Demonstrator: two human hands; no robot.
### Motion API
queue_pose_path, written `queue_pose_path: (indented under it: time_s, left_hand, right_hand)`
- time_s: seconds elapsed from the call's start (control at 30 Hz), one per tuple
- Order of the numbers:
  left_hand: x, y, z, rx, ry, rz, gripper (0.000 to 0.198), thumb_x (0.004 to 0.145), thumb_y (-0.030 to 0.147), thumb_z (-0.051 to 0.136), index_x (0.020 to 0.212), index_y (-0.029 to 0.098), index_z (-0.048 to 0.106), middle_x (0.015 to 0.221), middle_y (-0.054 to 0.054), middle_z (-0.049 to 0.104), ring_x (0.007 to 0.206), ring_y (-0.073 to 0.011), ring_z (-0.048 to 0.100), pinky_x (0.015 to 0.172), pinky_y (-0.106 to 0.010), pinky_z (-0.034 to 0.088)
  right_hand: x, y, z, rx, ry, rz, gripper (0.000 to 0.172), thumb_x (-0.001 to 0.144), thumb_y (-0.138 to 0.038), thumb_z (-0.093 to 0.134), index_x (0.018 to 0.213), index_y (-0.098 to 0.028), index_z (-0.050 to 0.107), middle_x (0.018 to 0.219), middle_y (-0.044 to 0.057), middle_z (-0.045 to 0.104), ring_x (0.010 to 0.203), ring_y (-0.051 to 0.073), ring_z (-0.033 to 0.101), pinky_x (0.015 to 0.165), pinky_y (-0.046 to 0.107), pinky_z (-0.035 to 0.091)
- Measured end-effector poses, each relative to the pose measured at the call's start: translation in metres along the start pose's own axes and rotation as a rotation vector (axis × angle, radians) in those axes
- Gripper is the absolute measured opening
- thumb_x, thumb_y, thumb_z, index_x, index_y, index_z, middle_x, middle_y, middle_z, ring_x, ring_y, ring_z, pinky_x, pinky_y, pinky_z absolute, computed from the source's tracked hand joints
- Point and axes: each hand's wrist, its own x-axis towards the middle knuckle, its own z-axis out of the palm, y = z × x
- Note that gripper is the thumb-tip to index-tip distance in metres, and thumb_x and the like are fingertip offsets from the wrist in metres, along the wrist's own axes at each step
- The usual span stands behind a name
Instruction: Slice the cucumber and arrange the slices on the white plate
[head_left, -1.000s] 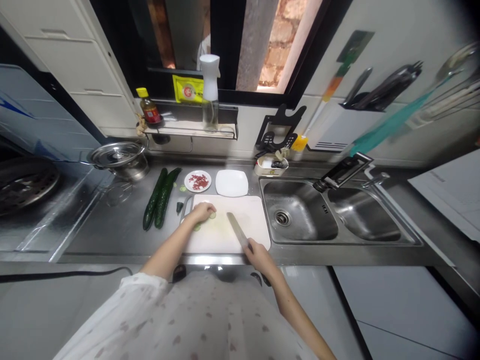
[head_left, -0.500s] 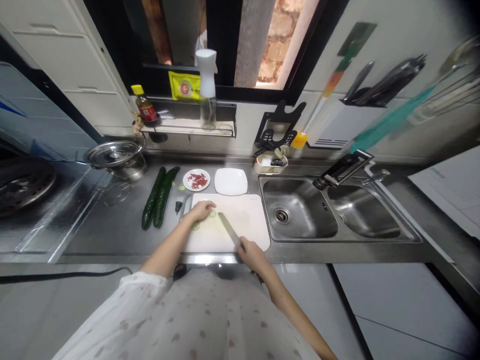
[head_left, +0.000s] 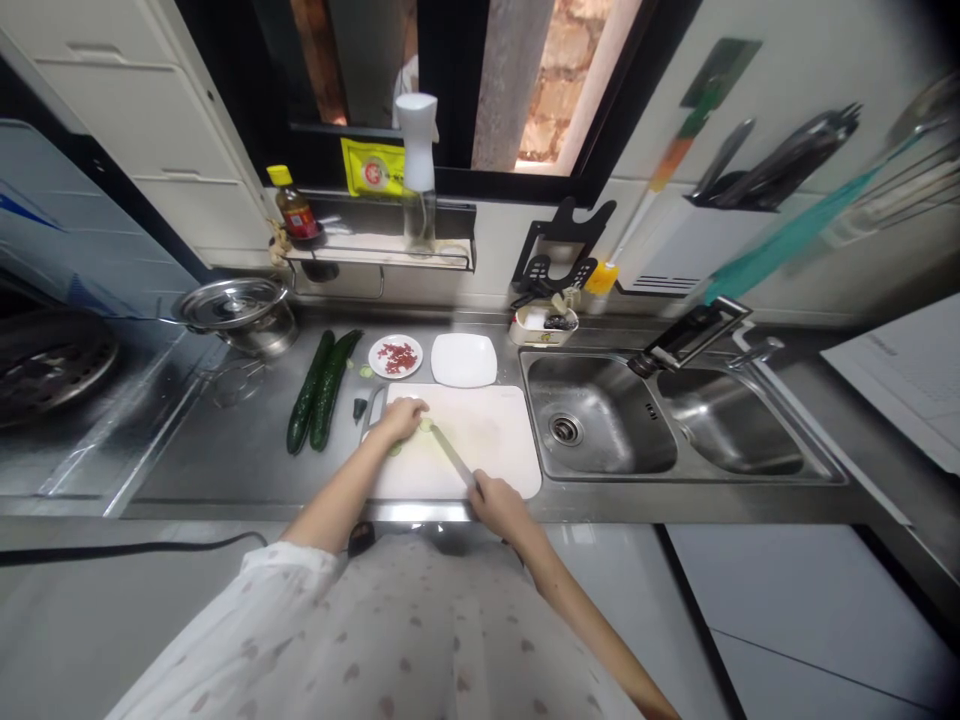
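Observation:
My right hand (head_left: 496, 500) is closed round the handle of a kitchen knife (head_left: 453, 456). Its blade points up and left over the white cutting board (head_left: 495, 430), with the tip by a pale green cucumber slice (head_left: 426, 425). Just beside that slice is my left hand (head_left: 405, 418), fingers curled on the board; whatever lies under them is hidden. Another slice (head_left: 395, 449) shows below my left wrist. Two whole cucumbers (head_left: 315, 395) lie side by side to the left. Between them and the board sits a dark green cucumber end (head_left: 360, 408).
Behind the board stand a plate of chopped red bits (head_left: 396, 357) and a white square plate (head_left: 463, 360). A double steel sink (head_left: 600, 420) is on the right, under a black faucet (head_left: 686, 338). A lidded steel pot (head_left: 240, 315) stands at the back left.
The knife has shifted slightly left and its tip is now right at the cucumber slice by my left fingers. My left hand stays in place on the board.

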Motion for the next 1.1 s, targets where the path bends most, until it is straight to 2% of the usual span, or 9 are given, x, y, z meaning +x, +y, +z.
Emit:
queue_pose_path:
  time_s: [0.23,0.43,0.67,0.93,1.1]
  left_hand:
    - [-0.002,0.002,-0.002,0.038,-0.009,-0.025,0.037,0.074,0.016,0.058,0.109,0.024,0.066,0.107,-0.005,0.066,0.104,-0.0219,0.055,0.093,-0.032,0.040]
    - [0.001,0.002,0.000,0.047,-0.015,-0.045,0.038,0.075,0.014,0.056,0.110,0.024,0.065,0.106,-0.004,0.066,0.105,-0.0212,0.053,0.093,-0.031,0.039]
    - [0.002,0.001,0.001,0.040,-0.005,-0.053,0.034,0.078,0.019,0.060,0.111,0.024,0.065,0.105,-0.004,0.066,0.104,-0.0208,0.054,0.091,-0.030,0.039]
    - [0.003,0.002,0.000,0.038,-0.006,-0.072,0.036,0.075,0.016,0.060,0.111,0.024,0.065,0.101,-0.003,0.067,0.098,-0.0193,0.055,0.087,-0.028,0.040]
    - [0.002,0.002,0.001,0.023,-0.005,-0.075,0.036,0.075,0.017,0.061,0.110,0.024,0.065,0.101,-0.003,0.066,0.098,-0.0193,0.055,0.087,-0.028,0.041]
  right_hand:
    - [-0.001,-0.003,-0.002,-0.009,-0.009,-0.003,0.022,0.094,-0.030,0.036,0.105,-0.021,0.053,0.092,0.008,0.066,0.081,0.018,0.059,0.061,0.026,0.028]
    - [0.002,-0.005,-0.005,-0.034,-0.023,-0.025,0.023,0.093,-0.026,0.035,0.108,-0.019,0.051,0.094,0.010,0.067,0.083,0.020,0.061,0.062,0.027,0.031]
    - [0.004,-0.017,-0.009,-0.065,-0.105,0.007,0.025,0.092,-0.021,0.035,0.112,-0.016,0.049,0.094,0.013,0.067,0.086,0.023,0.063,0.063,0.028,0.037]
    - [0.013,-0.016,-0.002,-0.072,-0.080,-0.029,0.029,0.091,-0.020,0.033,0.116,-0.016,0.048,0.097,0.014,0.067,0.090,0.024,0.063,0.068,0.030,0.041]
    - [0.017,-0.023,-0.006,-0.075,-0.114,0.012,0.029,0.092,-0.020,0.033,0.117,-0.016,0.047,0.101,0.015,0.066,0.092,0.024,0.063,0.070,0.031,0.042]
